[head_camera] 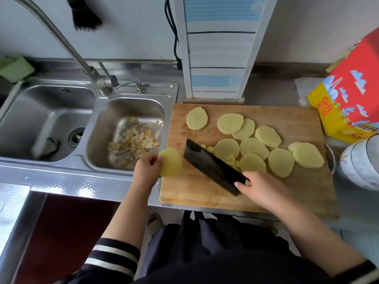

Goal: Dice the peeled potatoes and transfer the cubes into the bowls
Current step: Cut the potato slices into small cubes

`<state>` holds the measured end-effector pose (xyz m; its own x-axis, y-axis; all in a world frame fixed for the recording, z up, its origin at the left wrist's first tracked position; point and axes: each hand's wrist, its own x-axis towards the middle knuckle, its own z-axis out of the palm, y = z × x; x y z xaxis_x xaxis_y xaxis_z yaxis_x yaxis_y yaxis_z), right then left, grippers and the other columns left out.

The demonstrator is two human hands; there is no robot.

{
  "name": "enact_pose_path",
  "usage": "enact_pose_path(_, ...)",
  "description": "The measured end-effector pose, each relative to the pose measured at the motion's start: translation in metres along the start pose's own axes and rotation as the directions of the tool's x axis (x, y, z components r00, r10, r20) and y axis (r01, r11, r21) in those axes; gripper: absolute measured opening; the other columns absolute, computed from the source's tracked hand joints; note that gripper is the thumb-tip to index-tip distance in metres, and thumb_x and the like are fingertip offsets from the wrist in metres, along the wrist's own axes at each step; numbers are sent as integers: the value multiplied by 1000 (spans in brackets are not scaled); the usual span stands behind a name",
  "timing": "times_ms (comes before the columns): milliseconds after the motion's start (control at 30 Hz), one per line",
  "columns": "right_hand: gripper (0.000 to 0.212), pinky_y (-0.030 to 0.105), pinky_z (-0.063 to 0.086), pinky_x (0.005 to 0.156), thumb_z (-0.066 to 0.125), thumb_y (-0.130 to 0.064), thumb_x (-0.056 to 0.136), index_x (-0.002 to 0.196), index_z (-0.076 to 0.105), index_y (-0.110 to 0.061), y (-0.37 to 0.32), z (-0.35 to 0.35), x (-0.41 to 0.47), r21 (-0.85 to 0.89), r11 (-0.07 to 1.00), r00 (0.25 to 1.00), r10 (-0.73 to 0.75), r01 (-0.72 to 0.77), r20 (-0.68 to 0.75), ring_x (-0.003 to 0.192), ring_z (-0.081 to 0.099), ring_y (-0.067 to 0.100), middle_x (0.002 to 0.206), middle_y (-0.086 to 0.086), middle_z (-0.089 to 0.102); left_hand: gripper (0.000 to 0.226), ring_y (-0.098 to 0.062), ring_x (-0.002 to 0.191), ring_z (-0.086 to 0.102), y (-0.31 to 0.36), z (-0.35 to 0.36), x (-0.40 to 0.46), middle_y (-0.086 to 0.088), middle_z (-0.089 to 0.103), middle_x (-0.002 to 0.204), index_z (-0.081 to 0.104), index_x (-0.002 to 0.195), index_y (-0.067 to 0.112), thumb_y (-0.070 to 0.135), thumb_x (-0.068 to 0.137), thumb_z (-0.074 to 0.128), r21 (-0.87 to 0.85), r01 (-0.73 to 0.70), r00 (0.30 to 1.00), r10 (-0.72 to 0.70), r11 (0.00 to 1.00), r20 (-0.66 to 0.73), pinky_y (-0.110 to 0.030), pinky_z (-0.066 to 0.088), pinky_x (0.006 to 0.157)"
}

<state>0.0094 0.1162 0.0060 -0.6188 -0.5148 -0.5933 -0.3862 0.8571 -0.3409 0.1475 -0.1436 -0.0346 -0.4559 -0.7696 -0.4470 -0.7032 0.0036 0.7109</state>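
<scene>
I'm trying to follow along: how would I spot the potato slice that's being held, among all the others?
Start at the wooden cutting board right of the sink. At its left edge, just left of the dark cleaver, the left hand pinches one potato slice. Unlike the slices lying flat on the board, it is lifted, overhanging the board's edge.

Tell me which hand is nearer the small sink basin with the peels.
Left. The left hand, holding a potato slice, sits at the small basin's front right corner; the right hand grips the cleaver over the cutting board, farther right.

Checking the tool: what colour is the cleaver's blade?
Black, a broad rectangular cleaver blade, clearest in the head view.
</scene>
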Motion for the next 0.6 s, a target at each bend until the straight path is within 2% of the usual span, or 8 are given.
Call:
enact_pose_path(133,28,28,38,54,47,-44,97,79,48,-23,-1,-2,3,-64,998,1000,-9,8,-19,66,53,8,78,-9,56,24,-18,79,59,4,19,-7,-4,62,94,63,116,6,20,101,52,49,-17,997,13,999,80,-42,58,74)
enact_pose_path(233,23,26,38,52,44,-44,99,86,49,-25,-2,-4,5,-93,996,999,-7,4,-38,70,57,10,84,-10,59,23,-17,76,59,4,33,-11,-6,62,98,63,115,5,19,99,54,50,-25,995,21,998,97,-49,58,78)
enact_pose_path(300,25,28,46,59,42,-44,100,107,56,-25,-2,-6,6,-79,997,999,2,-6,-53,79,61,14,94,-9,63,24,-21,81,60,4,43,-14,-9,61,105,61,117,4,18,98,57,16,-16,995,14,1000,99,-48,59,76)
enact_pose_path(333,33,31,51,67,42,-44,100,123,55,-24,-3,-7,7,-77,997,998,3,-8,-65,85,63,15,102,-8,65,27,-23,86,60,4,47,-15,-8,59,106,59,120,5,18,97,59,-3,-14,995,14,1000,98,-45,59,74)
enact_pose_path(367,42,34,54,74,41,-44,100,136,50,-23,-5,-7,7,-76,997,997,4,-9,-76,91,63,17,109,-7,66,31,-23,88,60,4,52,-17,-6,57,105,57,124,6,17,96,61,-15,-16,995,18,1000,96,-42,60,71)
enact_pose_path(433,49,36,55,79,40,-43,101,145,41,-22,-8,-7,6,-73,997,996,2,-9,-91,97,63,18,115,-6,65,37,-18,83,59,4,58,-19,-1,54,102,53,129,12,18,93,64,-19,-26,995,28,999,94,-40,60,70)
enact_pose_path(500,48,32,54,74,39,-41,102,145,41,-21,-11,-4,7,-92,996,995,-11,2,-95,94,63,18,113,-6,65,40,-16,83,60,-1,60,-20,-1,57,110,51,129,16,23,92,66,52,-54,994,49,997,98,-43,58,73)
enact_pose_path(600,37,29,44,59,37,-37,102,128,54,-17,-15,4,7,-165,986,991,-54,33,-121,79,62,19,91,-4,66,43,-19,95,55,-11,60,-28,-3,50,127,48,130,18,33,93,63,326,-151,988,130,933,85,-36,49,77)
